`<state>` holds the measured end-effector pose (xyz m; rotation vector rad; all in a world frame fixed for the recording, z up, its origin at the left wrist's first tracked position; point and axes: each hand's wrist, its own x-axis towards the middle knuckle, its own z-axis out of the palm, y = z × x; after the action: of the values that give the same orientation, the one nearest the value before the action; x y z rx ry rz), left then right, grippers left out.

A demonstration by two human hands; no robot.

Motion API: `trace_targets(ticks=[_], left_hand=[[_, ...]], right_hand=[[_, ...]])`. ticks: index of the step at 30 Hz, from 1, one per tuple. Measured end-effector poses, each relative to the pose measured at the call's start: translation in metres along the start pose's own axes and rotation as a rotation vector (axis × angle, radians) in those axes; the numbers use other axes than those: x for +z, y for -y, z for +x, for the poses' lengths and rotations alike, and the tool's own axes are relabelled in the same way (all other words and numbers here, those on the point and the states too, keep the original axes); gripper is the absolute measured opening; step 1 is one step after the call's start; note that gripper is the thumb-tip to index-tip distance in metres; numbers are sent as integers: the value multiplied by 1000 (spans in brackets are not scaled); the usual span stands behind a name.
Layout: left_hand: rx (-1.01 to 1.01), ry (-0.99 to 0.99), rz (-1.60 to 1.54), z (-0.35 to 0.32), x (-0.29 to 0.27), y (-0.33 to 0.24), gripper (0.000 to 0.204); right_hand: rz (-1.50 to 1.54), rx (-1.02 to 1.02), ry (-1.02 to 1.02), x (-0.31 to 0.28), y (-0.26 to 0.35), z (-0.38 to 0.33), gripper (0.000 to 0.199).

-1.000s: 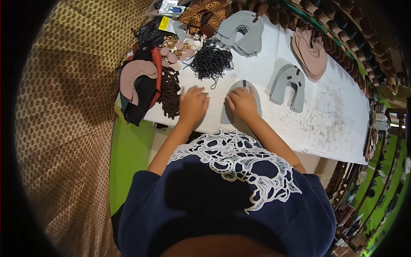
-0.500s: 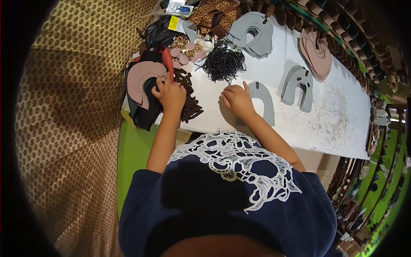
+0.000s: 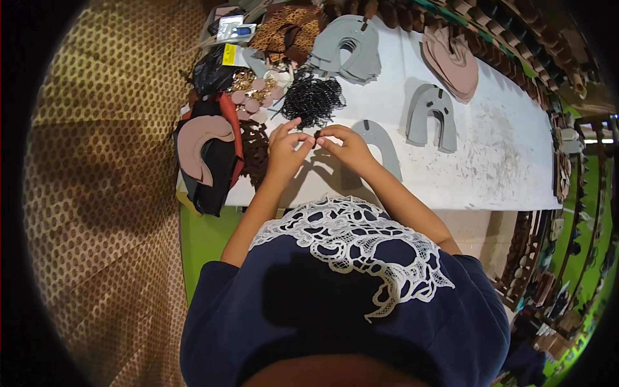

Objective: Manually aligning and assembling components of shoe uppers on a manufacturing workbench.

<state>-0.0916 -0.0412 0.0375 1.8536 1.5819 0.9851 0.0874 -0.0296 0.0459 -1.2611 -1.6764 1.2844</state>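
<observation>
Counter: a white counter (image 3: 490, 161) crowded with cut shoe parts, above a dotted brown floor (image 3: 97, 193).
Left hand (image 3: 284, 151): fingers pinched on a small dark piece (image 3: 316, 138).
Right hand (image 3: 345, 145): pinched on the same piece, over a grey upper (image 3: 380, 145).
Nearby: black bead pile (image 3: 313, 100), 1 more grey upper (image 3: 431, 116).
Risk: the tiny piece could slip from the pinch and be lost among the beads.

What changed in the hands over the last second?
Both hands lifted off the grey cutout. The left hand went left to the dark brown pile, then came back to the middle. Now it meets the right hand, and the fingers pinch a small dark piece between them. The cutout, black bead heap and other grey shapes stayed put.
</observation>
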Motion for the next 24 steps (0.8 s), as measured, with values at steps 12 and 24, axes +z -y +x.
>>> trace_targets(ticks=[12,24], left_hand=[[82,147,-124,-2,76,-35,16],[-14,265,250,-9,116,-45,35]], right_hand=[[-32,-101,-242,-58,-40,-35,18],[-358,109,-199,-100,-78,-54,15]])
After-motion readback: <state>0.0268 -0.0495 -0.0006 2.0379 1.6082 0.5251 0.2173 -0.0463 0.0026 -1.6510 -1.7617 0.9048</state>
